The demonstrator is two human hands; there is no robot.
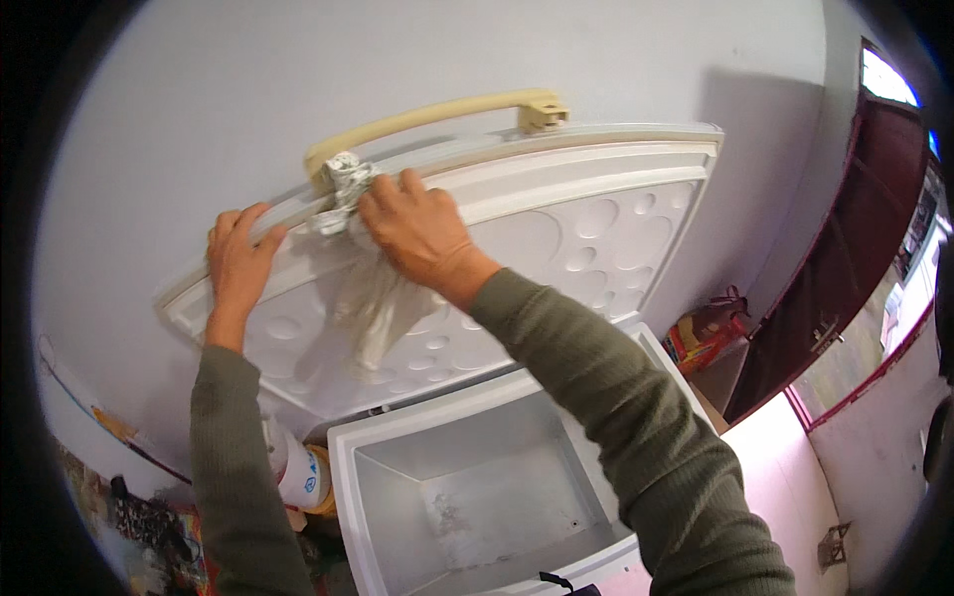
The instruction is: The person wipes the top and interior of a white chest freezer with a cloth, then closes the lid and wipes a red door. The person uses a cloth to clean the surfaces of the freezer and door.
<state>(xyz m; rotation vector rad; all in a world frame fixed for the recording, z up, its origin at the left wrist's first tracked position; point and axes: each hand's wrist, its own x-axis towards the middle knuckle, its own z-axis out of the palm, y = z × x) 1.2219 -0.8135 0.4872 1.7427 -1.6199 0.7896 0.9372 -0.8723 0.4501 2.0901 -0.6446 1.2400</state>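
Observation:
A white chest freezer [344, 477] stands before me with its lid [514, 238] raised against the wall. My right hand [417, 231] grips a crumpled pale cloth [349, 182] on the lid's upper edge, by the left end of the yellowish handle [440, 113]. Part of the cloth hangs down over the lid's dimpled inner panel and looks blurred. Left of it, my left hand [242, 257] rests on the lid's rim, fingers over the edge and thumb on the inner side. The freezer's grey interior [507, 484] shows dark stains on its floor.
A white container with blue marking [302, 473] stands left of the freezer. Dark tangled items [153, 525] lie at lower left. A red and orange bag [704, 339] sits at right, beside an open dark-red door [842, 246]. The plain wall [447, 45] rises behind the lid.

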